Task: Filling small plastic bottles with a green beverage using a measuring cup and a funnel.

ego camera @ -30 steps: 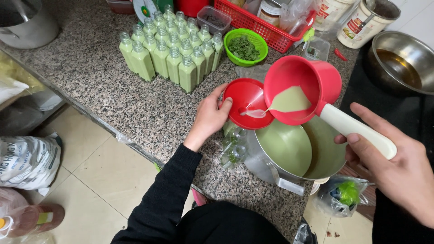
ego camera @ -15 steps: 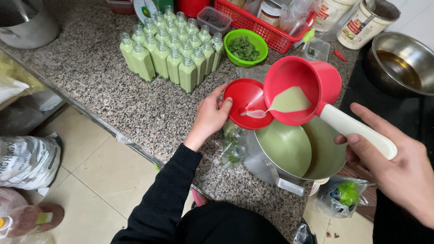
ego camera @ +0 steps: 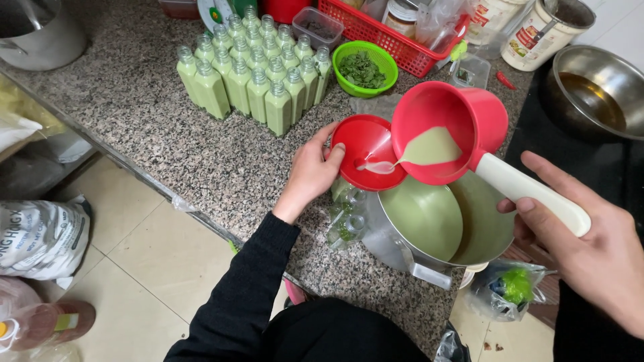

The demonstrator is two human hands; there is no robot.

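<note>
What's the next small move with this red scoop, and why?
Probably keep the red scoop tilted: pale green liquid is left in it, streaming into the red funnel that the left hand steadies. The right hand grips its white handle.

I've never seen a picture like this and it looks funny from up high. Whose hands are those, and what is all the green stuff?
The camera sits on a person's head and looks down, so you see that person's own two hands. The right hand holds a red ladle by its white handle and tips it. Pale green liquid runs from it into a red funnel, which the left hand steadies by the rim. Below the ladle stands a metal pot with more of the same green liquid. Further back on the speckled stone counter is a group of small bottles already filled with green, a green bowl of leaves, a red basket and a metal bowl.
</note>
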